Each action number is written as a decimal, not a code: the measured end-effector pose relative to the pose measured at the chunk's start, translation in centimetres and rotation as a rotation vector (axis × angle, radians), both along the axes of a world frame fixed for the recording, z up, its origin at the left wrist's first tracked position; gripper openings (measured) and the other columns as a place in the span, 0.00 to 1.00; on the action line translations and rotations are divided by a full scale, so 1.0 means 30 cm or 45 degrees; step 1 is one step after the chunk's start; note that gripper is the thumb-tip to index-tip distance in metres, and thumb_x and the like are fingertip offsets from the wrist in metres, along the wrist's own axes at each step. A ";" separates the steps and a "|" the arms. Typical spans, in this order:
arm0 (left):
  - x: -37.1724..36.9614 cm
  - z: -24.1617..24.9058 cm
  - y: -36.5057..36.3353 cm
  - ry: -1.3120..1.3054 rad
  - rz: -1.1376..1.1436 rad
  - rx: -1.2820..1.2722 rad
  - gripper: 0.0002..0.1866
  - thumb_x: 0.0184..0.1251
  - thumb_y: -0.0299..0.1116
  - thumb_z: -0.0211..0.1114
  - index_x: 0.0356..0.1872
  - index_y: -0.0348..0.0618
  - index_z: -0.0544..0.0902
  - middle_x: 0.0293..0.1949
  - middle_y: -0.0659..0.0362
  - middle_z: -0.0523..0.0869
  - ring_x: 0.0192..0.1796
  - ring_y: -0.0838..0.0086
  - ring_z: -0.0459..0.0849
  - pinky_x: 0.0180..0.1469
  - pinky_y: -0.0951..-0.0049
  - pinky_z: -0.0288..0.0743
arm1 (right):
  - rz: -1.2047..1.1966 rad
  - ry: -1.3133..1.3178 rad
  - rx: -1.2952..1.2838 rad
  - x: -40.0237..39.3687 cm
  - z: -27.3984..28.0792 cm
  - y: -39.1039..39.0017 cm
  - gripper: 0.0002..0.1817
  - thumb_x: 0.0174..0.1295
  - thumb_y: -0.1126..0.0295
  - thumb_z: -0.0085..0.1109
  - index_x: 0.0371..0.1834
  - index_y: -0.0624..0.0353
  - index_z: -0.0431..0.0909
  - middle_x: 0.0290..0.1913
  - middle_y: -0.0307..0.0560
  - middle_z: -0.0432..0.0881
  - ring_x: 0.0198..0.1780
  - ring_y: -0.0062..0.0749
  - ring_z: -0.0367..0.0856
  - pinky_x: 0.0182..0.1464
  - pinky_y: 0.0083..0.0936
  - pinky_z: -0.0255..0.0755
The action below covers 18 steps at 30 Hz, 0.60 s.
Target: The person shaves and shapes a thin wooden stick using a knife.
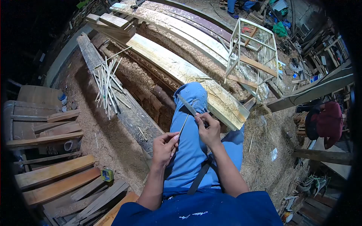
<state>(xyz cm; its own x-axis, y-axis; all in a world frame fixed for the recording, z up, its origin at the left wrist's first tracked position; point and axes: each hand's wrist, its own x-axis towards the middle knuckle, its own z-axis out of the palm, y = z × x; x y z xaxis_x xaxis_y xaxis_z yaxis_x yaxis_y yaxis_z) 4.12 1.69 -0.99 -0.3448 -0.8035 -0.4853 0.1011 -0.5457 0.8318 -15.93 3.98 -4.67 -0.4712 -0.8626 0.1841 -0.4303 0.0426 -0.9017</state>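
Above the blue-trousered leg, my left hand [164, 149] pinches a thin wooden stick [184, 125] that points up and to the right. My right hand [208, 130] is closed round the handle of a knife [186, 104], whose blade points up and to the left. The stick's upper end lies close to the blade near my right fingers; whether they touch I cannot tell. A pile of thin pale sticks [108, 88] rests on a weathered plank [130, 103] at the left.
A light plank [162, 56] with shavings runs diagonally past my knee. A slatted wooden cage [254, 56] stands at the upper right. Cut boards [56, 171] and a yellow tape measure [107, 174] lie at the lower left. A person in red [329, 122] is at the right.
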 end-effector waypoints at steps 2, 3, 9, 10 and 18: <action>-0.033 0.005 -0.027 0.000 -0.002 -0.027 0.11 0.73 0.26 0.66 0.51 0.31 0.86 0.27 0.60 0.83 0.16 0.87 0.70 0.15 0.86 0.59 | -0.007 -0.026 0.022 -0.004 0.018 -0.006 0.06 0.67 0.67 0.67 0.42 0.56 0.85 0.39 0.50 0.91 0.43 0.45 0.91 0.41 0.34 0.81; -0.050 0.005 -0.045 -0.004 -0.007 -0.047 0.11 0.73 0.27 0.67 0.51 0.31 0.86 0.27 0.60 0.83 0.16 0.87 0.70 0.15 0.86 0.60 | 0.034 -0.038 0.027 -0.007 0.023 -0.001 0.06 0.67 0.67 0.67 0.42 0.56 0.85 0.39 0.51 0.91 0.42 0.45 0.91 0.41 0.34 0.81; -0.147 0.002 -0.141 -0.067 -0.072 -0.132 0.07 0.73 0.30 0.68 0.44 0.36 0.87 0.23 0.65 0.83 0.15 0.88 0.71 0.14 0.85 0.59 | 0.144 -0.084 -0.009 -0.015 0.024 0.021 0.07 0.66 0.67 0.68 0.41 0.58 0.85 0.37 0.51 0.91 0.40 0.42 0.92 0.39 0.33 0.81; -0.140 -0.003 -0.148 -0.060 -0.091 -0.122 0.07 0.73 0.30 0.68 0.43 0.36 0.86 0.23 0.65 0.82 0.15 0.89 0.71 0.15 0.85 0.59 | 0.156 -0.072 0.020 -0.016 0.033 0.023 0.07 0.66 0.67 0.68 0.40 0.57 0.85 0.37 0.51 0.91 0.39 0.42 0.92 0.39 0.33 0.81; -0.109 -0.031 -0.100 0.042 -0.036 -0.126 0.10 0.75 0.27 0.66 0.50 0.33 0.87 0.27 0.64 0.83 0.18 0.89 0.72 0.17 0.86 0.60 | 0.123 -0.049 0.000 -0.004 -0.004 0.017 0.06 0.65 0.67 0.69 0.39 0.57 0.85 0.38 0.48 0.91 0.38 0.42 0.91 0.39 0.33 0.80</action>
<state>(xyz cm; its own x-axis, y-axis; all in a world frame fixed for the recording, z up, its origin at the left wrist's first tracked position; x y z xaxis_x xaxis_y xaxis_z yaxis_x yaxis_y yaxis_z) 0.85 -1.31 -1.91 -0.3823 -0.8367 -0.3922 0.1152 -0.4643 0.8781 -16.06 4.48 -4.78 -0.3924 -0.9045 0.1672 -0.3975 0.0028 -0.9176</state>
